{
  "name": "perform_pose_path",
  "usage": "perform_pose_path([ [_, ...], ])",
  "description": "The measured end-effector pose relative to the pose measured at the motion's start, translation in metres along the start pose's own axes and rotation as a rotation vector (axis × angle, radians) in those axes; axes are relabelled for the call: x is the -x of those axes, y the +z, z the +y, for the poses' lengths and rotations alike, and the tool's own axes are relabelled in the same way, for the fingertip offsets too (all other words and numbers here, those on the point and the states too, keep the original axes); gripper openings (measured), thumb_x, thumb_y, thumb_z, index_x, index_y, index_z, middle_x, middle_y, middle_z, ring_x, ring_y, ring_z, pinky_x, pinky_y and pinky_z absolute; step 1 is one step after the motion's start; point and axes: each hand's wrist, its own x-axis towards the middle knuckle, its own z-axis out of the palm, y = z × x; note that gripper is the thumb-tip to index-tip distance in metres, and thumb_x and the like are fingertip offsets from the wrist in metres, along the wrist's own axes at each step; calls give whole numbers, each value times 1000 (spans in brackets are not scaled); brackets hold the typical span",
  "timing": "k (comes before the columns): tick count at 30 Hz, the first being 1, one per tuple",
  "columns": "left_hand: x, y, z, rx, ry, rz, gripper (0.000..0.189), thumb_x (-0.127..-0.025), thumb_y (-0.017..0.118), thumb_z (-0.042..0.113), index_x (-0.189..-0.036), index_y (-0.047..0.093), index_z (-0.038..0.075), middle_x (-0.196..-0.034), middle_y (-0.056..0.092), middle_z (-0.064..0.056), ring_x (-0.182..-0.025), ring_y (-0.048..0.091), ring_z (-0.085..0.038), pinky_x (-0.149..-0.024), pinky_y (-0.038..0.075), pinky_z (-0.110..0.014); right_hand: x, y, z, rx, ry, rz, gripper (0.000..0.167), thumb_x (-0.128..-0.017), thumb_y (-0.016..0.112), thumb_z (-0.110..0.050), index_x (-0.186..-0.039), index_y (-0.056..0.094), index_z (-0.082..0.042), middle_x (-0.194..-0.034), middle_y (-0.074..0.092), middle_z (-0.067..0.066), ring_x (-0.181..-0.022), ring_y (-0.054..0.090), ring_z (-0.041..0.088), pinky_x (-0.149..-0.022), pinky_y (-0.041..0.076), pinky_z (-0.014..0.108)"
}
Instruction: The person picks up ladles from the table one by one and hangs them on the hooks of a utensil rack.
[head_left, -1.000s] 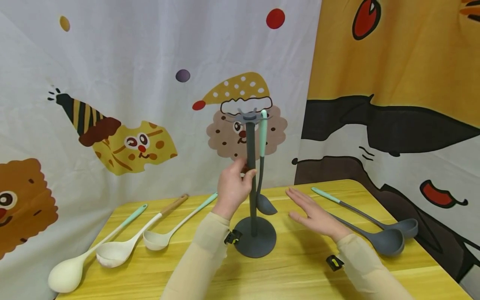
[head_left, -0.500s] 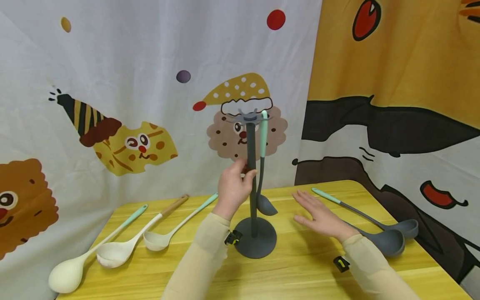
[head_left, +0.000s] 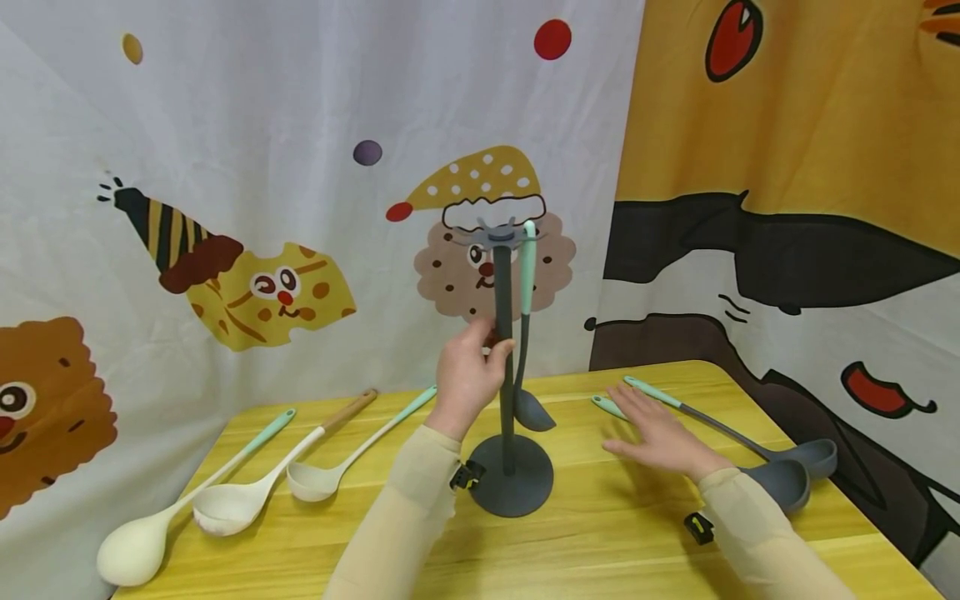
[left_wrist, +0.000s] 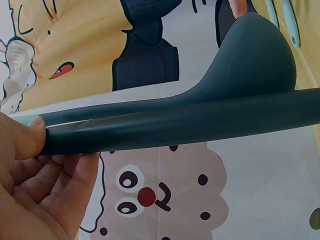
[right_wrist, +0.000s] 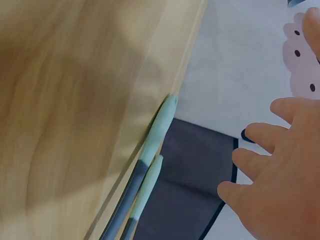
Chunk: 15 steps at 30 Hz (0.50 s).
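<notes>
In the head view my left hand (head_left: 468, 375) grips the pole of a dark grey utensil stand (head_left: 512, 492), thumb on the near side. From the hook ring on top hangs a dark grey ladle (head_left: 527, 275) with a mint handle, bowl down beside the pole. The left wrist view has its bowl (left_wrist: 255, 60) behind the pole (left_wrist: 175, 130). My right hand (head_left: 663, 437), fingers straight and spread, hovers over a second dark grey ladle (head_left: 783, 483), hiding the middle of it. In the right wrist view two mint handles (right_wrist: 161, 120) lie beside the hand (right_wrist: 280, 175).
Behind that ladle lies another dark grey ladle (head_left: 813, 454) at the table's right edge. On the left rest a cream ladle (head_left: 135, 546), a white ladle with a wooden handle (head_left: 228, 508) and a smaller cream ladle (head_left: 315, 482). A printed cloth (head_left: 300, 125) hangs behind.
My right hand has moved right, away from the stand, uncovering the tip of a mint handle. The left hand stays on the pole, and the hanging ladle has not moved.
</notes>
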Motion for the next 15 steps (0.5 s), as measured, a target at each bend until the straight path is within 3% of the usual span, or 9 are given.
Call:
perform_pose_path([
  [15,-1,2,-2,-22,1,9,9,-93,70,11,-99,64,7,-87,68,-8,-79,67,-22,-66,57,-33,5,-10,13,63,79,-32,99,-86,70,-55,-153,29,5,-156,23,29,-141,18,53,-109,16,71],
])
